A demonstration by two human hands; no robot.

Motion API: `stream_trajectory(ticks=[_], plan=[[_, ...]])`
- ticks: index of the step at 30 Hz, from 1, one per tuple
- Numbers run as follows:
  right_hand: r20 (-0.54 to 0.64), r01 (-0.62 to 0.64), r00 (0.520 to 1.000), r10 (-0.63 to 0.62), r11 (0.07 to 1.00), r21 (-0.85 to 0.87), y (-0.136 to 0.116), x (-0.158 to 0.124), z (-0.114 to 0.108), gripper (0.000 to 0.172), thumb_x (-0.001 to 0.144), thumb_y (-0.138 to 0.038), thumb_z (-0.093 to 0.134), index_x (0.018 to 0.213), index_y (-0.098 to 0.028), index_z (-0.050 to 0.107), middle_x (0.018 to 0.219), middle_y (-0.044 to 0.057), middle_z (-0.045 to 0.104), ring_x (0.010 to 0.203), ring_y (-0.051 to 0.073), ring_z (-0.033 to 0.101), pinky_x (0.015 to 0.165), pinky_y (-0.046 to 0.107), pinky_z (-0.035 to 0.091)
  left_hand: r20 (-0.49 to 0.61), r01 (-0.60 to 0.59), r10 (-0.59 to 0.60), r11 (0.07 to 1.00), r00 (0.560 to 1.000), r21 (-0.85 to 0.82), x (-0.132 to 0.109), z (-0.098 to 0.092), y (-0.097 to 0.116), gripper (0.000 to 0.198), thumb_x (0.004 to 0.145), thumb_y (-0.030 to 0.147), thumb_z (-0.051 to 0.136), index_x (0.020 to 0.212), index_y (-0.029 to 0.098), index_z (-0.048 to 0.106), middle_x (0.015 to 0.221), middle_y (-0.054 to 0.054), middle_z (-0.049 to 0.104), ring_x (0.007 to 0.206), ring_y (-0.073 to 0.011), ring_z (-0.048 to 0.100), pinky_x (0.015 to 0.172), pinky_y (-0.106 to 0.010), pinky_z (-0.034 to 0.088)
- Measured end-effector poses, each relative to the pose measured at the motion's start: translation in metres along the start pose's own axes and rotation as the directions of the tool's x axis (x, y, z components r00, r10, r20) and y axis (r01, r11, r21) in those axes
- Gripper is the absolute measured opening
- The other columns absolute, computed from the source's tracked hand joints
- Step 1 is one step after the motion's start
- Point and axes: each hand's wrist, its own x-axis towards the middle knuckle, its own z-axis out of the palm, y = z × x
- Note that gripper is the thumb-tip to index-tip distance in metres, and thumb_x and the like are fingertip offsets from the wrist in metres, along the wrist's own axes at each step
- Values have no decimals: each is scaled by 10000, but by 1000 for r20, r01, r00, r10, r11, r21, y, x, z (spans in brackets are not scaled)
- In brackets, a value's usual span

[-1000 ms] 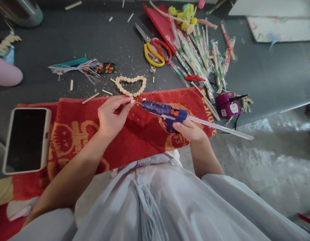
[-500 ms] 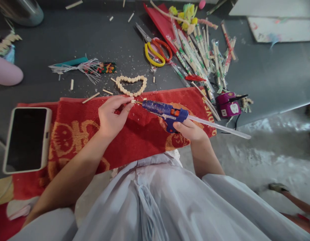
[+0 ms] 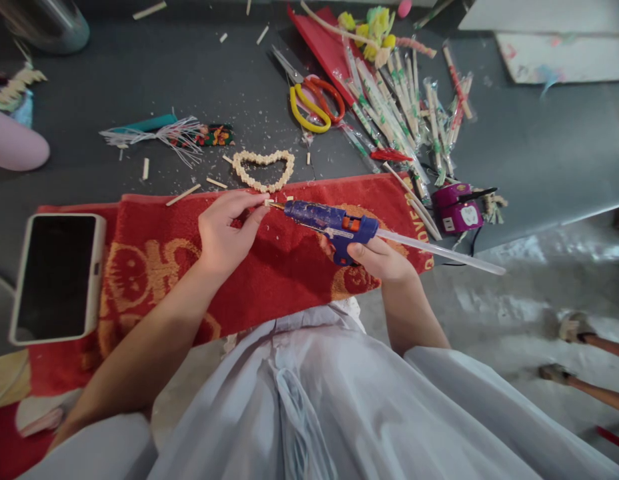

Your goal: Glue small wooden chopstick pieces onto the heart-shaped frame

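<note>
The left hand [image 3: 231, 230] pinches a small pale wooden piece [image 3: 269, 201] between thumb and fingers, near a pale heart-shaped wooden ring [image 3: 265, 189]. The metal nozzle [image 3: 278, 206] of a blue plastic glue gun [image 3: 314, 215] is close against the piece; if the right hand [image 3: 384, 259], curled round the handle, slips, hot glue could burn those fingers.

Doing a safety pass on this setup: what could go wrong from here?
1. The left hand pinches a small pale piece right at the nozzle of the glue gun; if hot, it could burn a fingertip.
2. Stray glue might drip onto the red towel below.
3. The heart-shaped frame sits just beyond those fingertips and could get knocked.
</note>
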Motion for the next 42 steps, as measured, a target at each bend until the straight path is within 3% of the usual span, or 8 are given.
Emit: stream_trajectory(ticks=[6,19,25,30,33,35,38,42], plan=[[9,14,1000,-14,999,-49,-4,2,1,574,932,-684,428,1118,-210,694,1101,100,734,964,242,681,886,423,547,-7,-53,53,999,999,-4,1,-1,4,149,893,234,651,981,196,765,887,-30,755,763,-128,669,692,-246,537],[24,17,1000,-15,997,-74,-1,0,-3,552,943,-681,389,1098,-261,713,1009,70,726,951,243,683,904,418,562,-53,-44,41,997,998,-60,1,-1,3,121,877,222,683,967,222,765,929,-28,771,863,-153,704,745,-265,559],[-49,-27,998,25,999,-44,-5,-2,-3,524,891,-705,490,1082,-282,732,1057,46,748,950,236,699,885,405,583,-27,5,-7,996,1000,-84,1,0,2,111,873,241,690,957,225,761,923,-30,760,800,-137,682,676,-251,537],[-15,-5,1000,6,1000,13,-15,-4,-11,505,844,-648,623,1181,-277,682,1178,55,725,1053,248,687,918,380,564,3,61,-61,996,998,-63,1,0,1,122,874,279,681,949,217,755,908,-31,746,737,-123,651,627,-242,516],[-64,-25,998,19,994,-106,-25,-3,-21,534,814,-608,673,1203,-248,612,1138,71,692,988,234,667,874,378,559,16,82,-81,996,997,-42,1,1,1,132,867,288,676,946,221,759,912,-34,744,733,-125,642,623,-244,510],[-125,-39,992,-3,942,-333,-28,1,-28,460,826,-579,655,1094,-208,599,1053,88,660,919,235,636,855,409,544,21,86,-86,996,996,-26,1,1,2,137,856,280,673,940,221,764,897,-32,744,682,-116,616,604,-243,497],[-242,-131,968,-67,687,-715,-24,9,-37,315,876,-485,597,989,-191,584,992,126,632,940,285,598,882,481,504,45,101,-103,994,994,36,2,1,3,152,848,281,657,931,215,767,863,-26,738,610,-101,570,586,-240,480],[-328,-270,941,-85,396,-878,-9,18,-45,279,892,-384,603,1062,-163,589,1090,180,625,1097,359,569,958,540,461,95,102,-115,986,989,131,3,1,3,160,845,290,640,910,206,759,812,-14,727,552,-90,535,568,-232,463]])
